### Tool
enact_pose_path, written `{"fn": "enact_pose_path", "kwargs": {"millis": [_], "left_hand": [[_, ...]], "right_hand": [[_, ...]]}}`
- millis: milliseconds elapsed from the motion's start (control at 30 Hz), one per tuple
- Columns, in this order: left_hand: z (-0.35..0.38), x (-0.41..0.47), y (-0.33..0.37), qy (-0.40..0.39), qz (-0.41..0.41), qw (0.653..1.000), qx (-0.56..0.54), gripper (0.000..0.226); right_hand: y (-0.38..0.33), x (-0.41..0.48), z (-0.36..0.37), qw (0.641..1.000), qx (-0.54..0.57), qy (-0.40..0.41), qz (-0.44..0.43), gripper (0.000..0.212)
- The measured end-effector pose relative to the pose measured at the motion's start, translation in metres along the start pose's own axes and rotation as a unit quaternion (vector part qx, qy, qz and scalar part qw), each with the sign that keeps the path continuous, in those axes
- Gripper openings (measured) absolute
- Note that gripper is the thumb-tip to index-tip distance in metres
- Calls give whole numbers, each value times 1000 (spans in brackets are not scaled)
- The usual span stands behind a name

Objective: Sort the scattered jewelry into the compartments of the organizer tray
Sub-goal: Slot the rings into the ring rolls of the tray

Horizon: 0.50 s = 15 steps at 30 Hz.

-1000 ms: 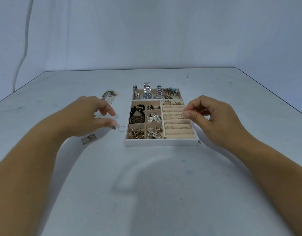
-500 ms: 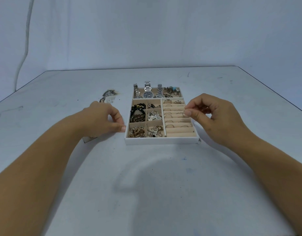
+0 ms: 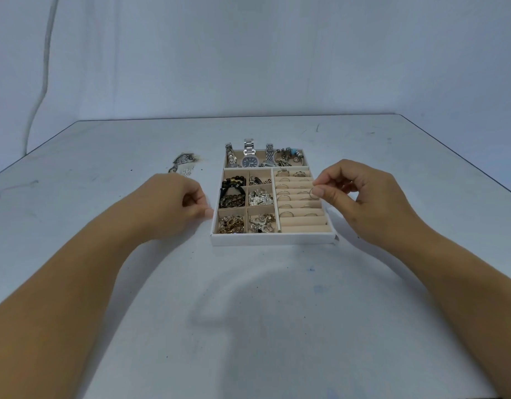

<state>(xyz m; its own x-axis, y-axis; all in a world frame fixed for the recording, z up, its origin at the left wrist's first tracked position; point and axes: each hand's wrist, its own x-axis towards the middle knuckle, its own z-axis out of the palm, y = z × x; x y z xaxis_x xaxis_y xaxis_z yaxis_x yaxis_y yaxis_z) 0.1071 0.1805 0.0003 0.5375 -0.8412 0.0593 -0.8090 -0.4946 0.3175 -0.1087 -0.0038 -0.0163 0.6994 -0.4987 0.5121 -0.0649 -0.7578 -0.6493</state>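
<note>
— Where's the ring [image 3: 314, 194]?
— Over the organizer tray [image 3: 273, 239], right side, pinched in the right hand [image 3: 361, 197] fingers.
— Left hand [image 3: 173, 203]?
— Fingers curled at the tray's left edge; grasp unclear.

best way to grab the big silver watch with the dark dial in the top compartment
Pinch the silver metal-link watch with the dark dial by its band, coming from above at the far side. The band sticks up past the white organizer tray's far rim, while neighbouring watches crowd the dial.
</note>
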Motion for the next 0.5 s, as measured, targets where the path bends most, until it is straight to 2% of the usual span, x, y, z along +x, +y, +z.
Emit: {"fn": "enact_pose_path", "kwargs": {"millis": [100,200,333,500], "left_hand": [[0,-6,19,125,36,990,-50,10],[13,-12,48,187,97,973,-91,11],[36,-18,72,179,167,962,-120,11],[45,-18,73,158,186,955,-167,14]], "right_hand": [[1,1,-1,1000,-6,-3,1,6],[1,1,-2,1000,-12,-10,5,5],[2,-1,-4,1000,-15,-15,6,7],[2,-1,-4,1000,-10,-18,2,6]]}}
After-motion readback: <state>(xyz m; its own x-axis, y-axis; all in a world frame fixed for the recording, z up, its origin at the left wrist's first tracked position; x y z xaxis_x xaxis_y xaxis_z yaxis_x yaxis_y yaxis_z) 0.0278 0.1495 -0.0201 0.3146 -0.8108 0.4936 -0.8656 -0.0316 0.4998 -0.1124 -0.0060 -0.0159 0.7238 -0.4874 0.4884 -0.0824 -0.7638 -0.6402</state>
